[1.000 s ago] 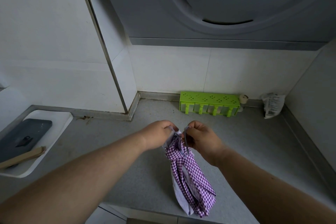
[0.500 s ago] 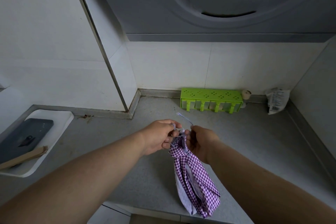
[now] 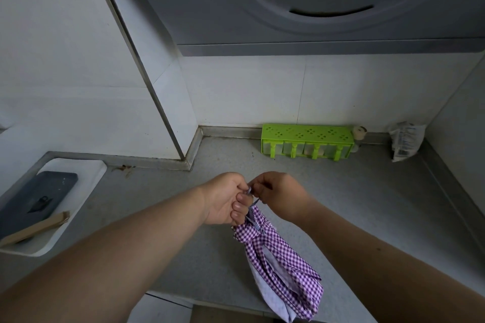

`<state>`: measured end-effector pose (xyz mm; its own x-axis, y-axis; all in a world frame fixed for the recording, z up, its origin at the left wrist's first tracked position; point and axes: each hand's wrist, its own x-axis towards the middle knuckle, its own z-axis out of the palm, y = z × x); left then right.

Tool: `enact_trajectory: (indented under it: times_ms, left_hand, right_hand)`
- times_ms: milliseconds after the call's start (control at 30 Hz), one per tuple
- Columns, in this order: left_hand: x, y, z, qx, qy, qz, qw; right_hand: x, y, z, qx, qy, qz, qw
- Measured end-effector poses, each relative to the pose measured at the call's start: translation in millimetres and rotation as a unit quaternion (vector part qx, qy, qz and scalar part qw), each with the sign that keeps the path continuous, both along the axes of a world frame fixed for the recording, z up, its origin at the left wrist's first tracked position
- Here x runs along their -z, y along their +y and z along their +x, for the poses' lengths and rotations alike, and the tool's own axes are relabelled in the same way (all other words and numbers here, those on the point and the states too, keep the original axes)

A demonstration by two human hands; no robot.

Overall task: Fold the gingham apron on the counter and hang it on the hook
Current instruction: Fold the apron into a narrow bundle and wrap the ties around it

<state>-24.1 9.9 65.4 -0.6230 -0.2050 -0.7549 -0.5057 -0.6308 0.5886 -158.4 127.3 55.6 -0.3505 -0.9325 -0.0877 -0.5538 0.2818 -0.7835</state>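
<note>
Purple-and-white gingham cloth is hanging from a two-handed grip: the left hand [image 3: 225, 198] and right hand [image 3: 282, 195] are meeting knuckle to knuckle, both pinching closed on a thin strap [image 3: 250, 193] at the top of the apron [image 3: 278, 259]. The bundled apron is dangling below the hands, its long axis running down and slightly rightward toward the near edge of the grey bench [image 3: 354, 191], a pale lining showing along its left side. Farther back, a green rack [image 3: 307, 140] is standing against the wall, and a white tray [image 3: 78, 186] is lying at the left.
</note>
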Motion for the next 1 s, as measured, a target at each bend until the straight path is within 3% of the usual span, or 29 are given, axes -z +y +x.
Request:
enact_trajectory:
  times_ms: [367,1000]
  left_hand:
    - [5,1,-1,0.046,-0.027,-0.042,0.998]
    - [0,14,8,-0.016,-0.046,-0.052,0.997]
  right_hand:
    - [4,2,5,-0.054,0.010,-0.047,0.997]
    - [3,13,8,-0.089,-0.074,-0.087,0.989]
